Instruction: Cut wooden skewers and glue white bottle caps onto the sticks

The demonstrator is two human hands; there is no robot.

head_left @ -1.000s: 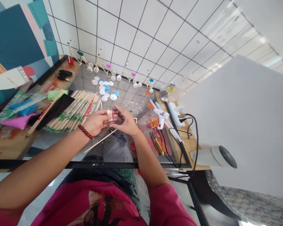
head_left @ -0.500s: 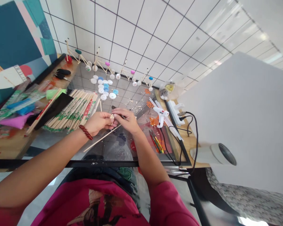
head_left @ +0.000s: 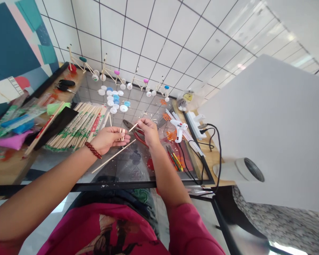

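Grip of right hand [head_left: 149, 131] pinches short pale wooden stick [head_left: 133, 126] by its end; likely light, brittle; left hand [head_left: 108, 139] cradles cut wooden pieces [head_left: 121, 134].

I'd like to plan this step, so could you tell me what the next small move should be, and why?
Probably lay the short stick pinched in the right hand beside the short pieces resting on the open left hand: it is held apart from them.
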